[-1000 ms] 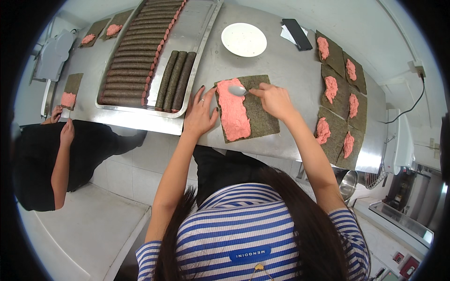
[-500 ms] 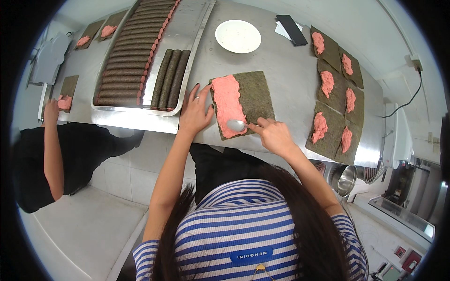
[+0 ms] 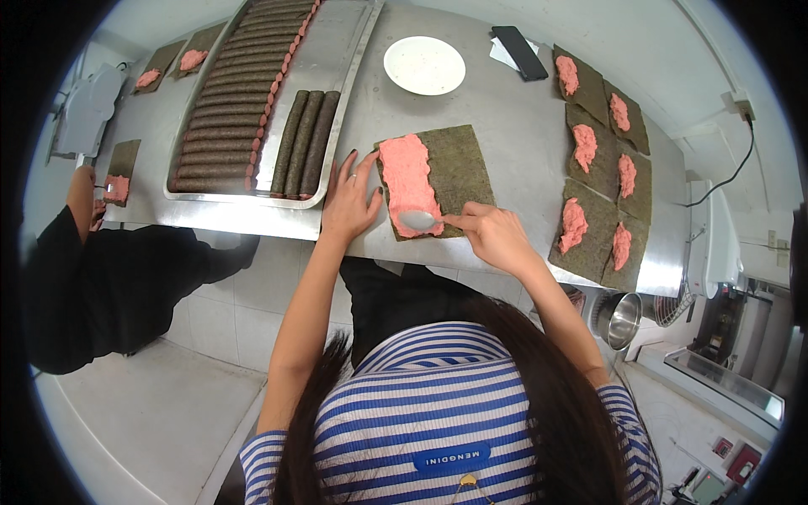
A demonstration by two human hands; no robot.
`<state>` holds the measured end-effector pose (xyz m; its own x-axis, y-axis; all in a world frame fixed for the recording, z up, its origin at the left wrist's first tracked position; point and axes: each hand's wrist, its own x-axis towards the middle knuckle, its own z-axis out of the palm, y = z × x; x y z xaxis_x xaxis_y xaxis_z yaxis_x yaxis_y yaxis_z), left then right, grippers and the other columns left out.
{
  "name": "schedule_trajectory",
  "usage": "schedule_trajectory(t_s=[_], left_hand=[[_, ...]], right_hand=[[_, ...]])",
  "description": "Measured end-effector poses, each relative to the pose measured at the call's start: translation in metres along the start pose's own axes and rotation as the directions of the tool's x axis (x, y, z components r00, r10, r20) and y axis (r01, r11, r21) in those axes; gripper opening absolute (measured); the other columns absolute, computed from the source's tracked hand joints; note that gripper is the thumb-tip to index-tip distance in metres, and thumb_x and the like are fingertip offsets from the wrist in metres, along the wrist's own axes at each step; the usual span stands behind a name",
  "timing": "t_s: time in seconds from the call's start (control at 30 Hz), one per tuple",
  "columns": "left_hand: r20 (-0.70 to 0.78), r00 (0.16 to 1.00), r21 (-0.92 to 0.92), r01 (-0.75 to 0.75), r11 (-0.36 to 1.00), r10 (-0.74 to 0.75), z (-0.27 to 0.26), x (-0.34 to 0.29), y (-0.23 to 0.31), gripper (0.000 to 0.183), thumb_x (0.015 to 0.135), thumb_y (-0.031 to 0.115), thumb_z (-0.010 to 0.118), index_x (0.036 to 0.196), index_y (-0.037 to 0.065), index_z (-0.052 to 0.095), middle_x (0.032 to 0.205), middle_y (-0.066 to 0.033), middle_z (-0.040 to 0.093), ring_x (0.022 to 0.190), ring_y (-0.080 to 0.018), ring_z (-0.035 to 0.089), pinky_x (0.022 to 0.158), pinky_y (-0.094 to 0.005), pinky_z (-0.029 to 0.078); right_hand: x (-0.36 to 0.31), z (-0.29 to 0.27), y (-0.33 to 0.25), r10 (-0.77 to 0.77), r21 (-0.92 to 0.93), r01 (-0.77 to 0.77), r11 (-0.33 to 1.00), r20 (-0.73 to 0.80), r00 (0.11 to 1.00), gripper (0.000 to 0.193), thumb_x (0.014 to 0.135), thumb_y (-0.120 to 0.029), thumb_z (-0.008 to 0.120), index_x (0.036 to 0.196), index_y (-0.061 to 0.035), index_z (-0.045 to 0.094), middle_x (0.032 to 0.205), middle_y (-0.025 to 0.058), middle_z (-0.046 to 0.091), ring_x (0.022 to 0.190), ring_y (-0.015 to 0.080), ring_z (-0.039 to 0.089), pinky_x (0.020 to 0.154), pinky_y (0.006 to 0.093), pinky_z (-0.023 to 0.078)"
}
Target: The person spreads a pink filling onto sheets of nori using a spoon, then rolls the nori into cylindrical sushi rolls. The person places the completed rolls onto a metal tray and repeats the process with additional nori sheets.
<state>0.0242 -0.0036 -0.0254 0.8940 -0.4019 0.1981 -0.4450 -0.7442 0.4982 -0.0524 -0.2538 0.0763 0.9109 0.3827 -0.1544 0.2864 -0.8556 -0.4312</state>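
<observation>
Looks like smooth, softly reflective metal on the table [image 3: 364,114] and tray [image 3: 244,199], glossier polished metal on the spoon [image 3: 417,220]. Reads matt, rough and papery on the dark green sheet [image 3: 460,168], bumpy on the pink paste [image 3: 407,172]. Appears smooth on the white plate [image 3: 425,66], ribbed and cloth-like on the striped shirt [image 3: 412,400].

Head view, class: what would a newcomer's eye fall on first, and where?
Pink paste stands out, spread on the left part of a green sheet at centre, the right hand holding a spoon at its near end. A metal tray of dark rolls sits upper left; six more paste-topped sheets lie at right.
</observation>
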Motion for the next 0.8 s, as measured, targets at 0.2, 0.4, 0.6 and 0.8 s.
schedule_trajectory(t_s=[0.2, 0.4, 0.6, 0.8], left_hand=[[-0.018, 1.000, -0.007, -0.015, 1.000, 0.015, 0.001, 0.000, 0.001, 0.065, 0.080, 0.018, 0.053, 0.141, 0.010, 0.031, 0.132, -0.0131, 0.051, 0.135, -0.0334, 0.031, 0.115, -0.0526, 0.015], [-0.012, 1.000, -0.018, -0.006, 1.000, 0.006, 0.000, -0.001, -0.001, 0.064, 0.080, 0.015, 0.051, 0.140, 0.011, 0.032, 0.130, -0.0137, 0.051, 0.134, -0.0338, 0.032, 0.114, -0.0529, 0.017], [0.001, 1.000, -0.012, -0.004, 1.000, 0.004, 0.002, 0.001, -0.003, 0.062, 0.080, 0.010, 0.047, 0.140, 0.011, 0.032, 0.125, -0.0164, 0.054, 0.134, -0.0346, 0.033, 0.114, -0.0532, 0.017], [-0.026, 1.000, -0.051, -0.019, 0.998, 0.018, 0.000, 0.001, -0.001, 0.063, 0.079, 0.007, 0.044, 0.141, 0.011, 0.032, 0.111, -0.0188, 0.059, 0.133, -0.0354, 0.033, 0.114, -0.0536, 0.017]], right_hand=[[0.017, 0.029, 0.002, -0.010, -0.116, -0.002, 0.993, -0.108, 0.994, 0.039, 0.076, -0.004, 0.052, 0.108, -0.0162, 0.069, 0.083, 0.0076, 0.059, 0.078, 0.0277, 0.062, 0.065, 0.0416, 0.050], [0.018, 0.017, 0.001, -0.141, -0.217, 0.140, 0.966, 0.013, 0.990, 0.035, 0.073, -0.005, 0.055, 0.102, -0.0157, 0.071, 0.083, 0.0086, 0.060, 0.080, 0.0265, 0.063, 0.067, 0.0410, 0.051], [0.056, -0.005, 0.011, -0.133, -0.201, 0.114, 0.973, -0.082, 0.988, 0.037, 0.072, -0.003, 0.054, 0.103, -0.0158, 0.071, 0.077, 0.0074, 0.058, 0.072, 0.0284, 0.061, 0.061, 0.0415, 0.050], [0.065, 0.008, 0.012, -0.119, -0.242, 0.105, 0.965, -0.045, 0.992, 0.038, 0.071, -0.003, 0.055, 0.102, -0.0158, 0.072, 0.078, 0.0074, 0.058, 0.074, 0.0286, 0.062, 0.060, 0.0420, 0.049]])
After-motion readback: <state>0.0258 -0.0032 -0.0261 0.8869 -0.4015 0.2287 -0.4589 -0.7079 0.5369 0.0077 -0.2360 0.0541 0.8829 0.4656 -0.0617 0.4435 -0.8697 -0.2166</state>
